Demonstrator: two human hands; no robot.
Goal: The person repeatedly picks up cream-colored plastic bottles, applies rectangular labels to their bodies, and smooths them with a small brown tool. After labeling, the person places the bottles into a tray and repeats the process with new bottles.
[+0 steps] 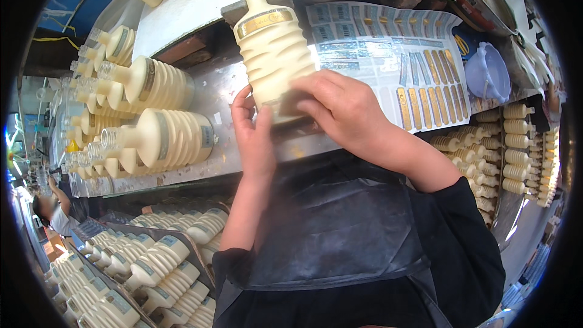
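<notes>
A cream glass bottle [276, 54] with wavy ridges, a clear neck and a gold label [264, 22] round its shoulder lies in front of me, neck pointing away. Its upper part rests against a dark block [231, 13]. My left hand [252, 130] grips the bottle's lower left side, fingers behind and thumb in front. Over the lower right part is my right hand [343, 106], its thumb and fingertips drawn together at the bottle's surface. Motion blurs these fingertips, and I cannot make out what is between them.
To the right lies a sheet of gold and blue labels [419, 94], beside a lilac bucket [487, 73]. Several cream bottles [173, 140] stand at the left of the metal table [212, 94]. Crates of bottles [161, 261] are below left, more bottles [473, 152] below right. A person [61, 212] is far left.
</notes>
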